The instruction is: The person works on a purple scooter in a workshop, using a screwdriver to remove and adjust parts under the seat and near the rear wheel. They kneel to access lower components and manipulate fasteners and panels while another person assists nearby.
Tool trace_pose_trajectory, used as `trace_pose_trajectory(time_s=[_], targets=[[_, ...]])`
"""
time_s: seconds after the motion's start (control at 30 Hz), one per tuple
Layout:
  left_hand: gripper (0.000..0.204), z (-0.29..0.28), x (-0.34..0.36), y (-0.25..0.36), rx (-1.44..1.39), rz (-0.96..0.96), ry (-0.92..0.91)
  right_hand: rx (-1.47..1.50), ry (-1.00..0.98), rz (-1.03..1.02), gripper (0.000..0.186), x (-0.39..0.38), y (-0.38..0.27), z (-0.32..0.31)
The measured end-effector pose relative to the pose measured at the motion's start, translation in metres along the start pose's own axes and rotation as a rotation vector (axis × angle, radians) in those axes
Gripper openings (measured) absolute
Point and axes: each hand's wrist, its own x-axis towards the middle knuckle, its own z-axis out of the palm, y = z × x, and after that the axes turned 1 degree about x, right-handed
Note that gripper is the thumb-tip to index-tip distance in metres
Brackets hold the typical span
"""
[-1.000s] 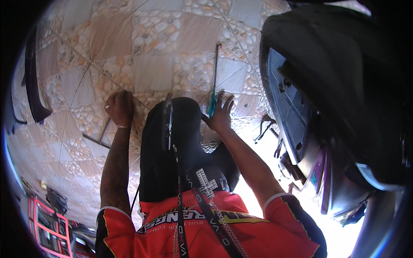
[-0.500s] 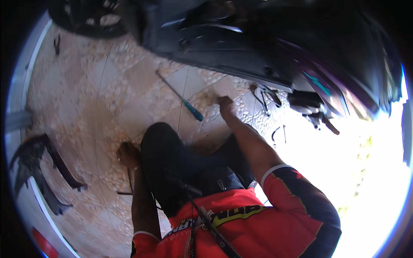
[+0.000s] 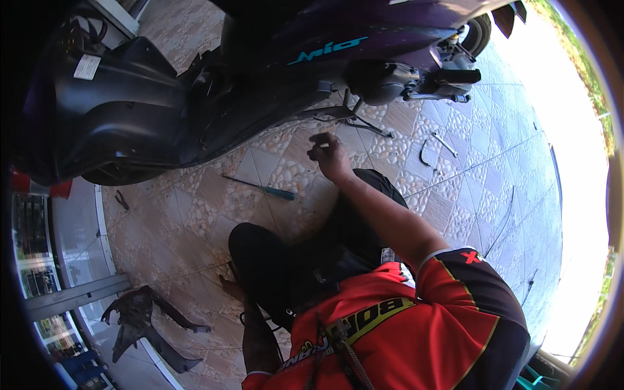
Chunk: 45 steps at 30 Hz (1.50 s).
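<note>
My right hand (image 3: 329, 156) is held out near the lower edge of a dark purple scooter (image 3: 260, 84). Its fingers are curled but apart, and I see nothing between them. Just left of it, a long screwdriver (image 3: 279, 193) with a teal handle lies on the floor. Low beside my left knee is my left hand (image 3: 232, 286), partly in shadow. A thin dark piece shows next to it, but whether the fingers grip it is unclear. The scooter's metal stand (image 3: 374, 128) reaches down to the floor beyond my right hand.
A black plastic scooter panel (image 3: 140, 318) lies at the left by a glass door frame (image 3: 78, 296). Pliers (image 3: 121, 200) rest near the front wheel. A wrench (image 3: 445, 144) and a curved black piece (image 3: 426, 155) lie at the right on the tiled floor (image 3: 403, 188).
The view has swung, bringing more of the scooter and floor into sight. My right hand has gone from a closed shape near the floor to parted fingers. My left hand stays low beside the knee.
</note>
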Motion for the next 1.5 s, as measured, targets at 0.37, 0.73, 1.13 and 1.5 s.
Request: trace_pose_trajectory(time_s=[0.37,0.73,1.13,1.5], targets=[[0.053,-0.014,-0.006,-0.032,-0.246,-0.224,-0.141,0.786,-0.006,0.087,0.039,0.079,-0.086,-0.062],[0.066,-0.015,0.018,-0.047,-0.589,-0.524,-0.145,0.372,0.191,-0.086,0.045,0.075,-0.079,-0.059],[0.103,-0.028,0.041,-0.054,-1.935,-1.056,-0.632,-0.015,0.185,-0.173,0.040,0.072,-0.066,-0.078],[0.120,-0.064,0.042,0.009,-0.856,-0.247,-0.448,0.076,0.356,-0.189,0.036,0.051,-0.064,-0.070]])
